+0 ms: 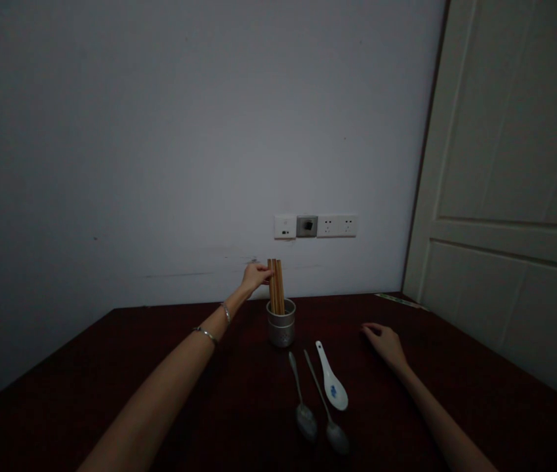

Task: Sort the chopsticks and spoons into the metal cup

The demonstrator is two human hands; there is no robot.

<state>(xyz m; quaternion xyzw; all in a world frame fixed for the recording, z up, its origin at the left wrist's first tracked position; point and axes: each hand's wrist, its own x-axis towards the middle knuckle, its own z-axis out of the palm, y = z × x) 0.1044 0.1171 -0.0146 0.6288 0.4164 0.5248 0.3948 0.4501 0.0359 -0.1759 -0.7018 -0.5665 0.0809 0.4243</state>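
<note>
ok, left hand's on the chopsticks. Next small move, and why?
Probably lower the chopsticks gently until they settle: the left hand pinches them near their tops, their lower parts are already inside the metal cup, and its wall hides whether they touch bottom.

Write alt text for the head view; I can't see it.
Left hand grips brown wooden chopsticks standing in a grey metal cup; right hand rests on the dark red table. Between the arms lie two metal spoons and one white spoon with blue decoration.
</note>
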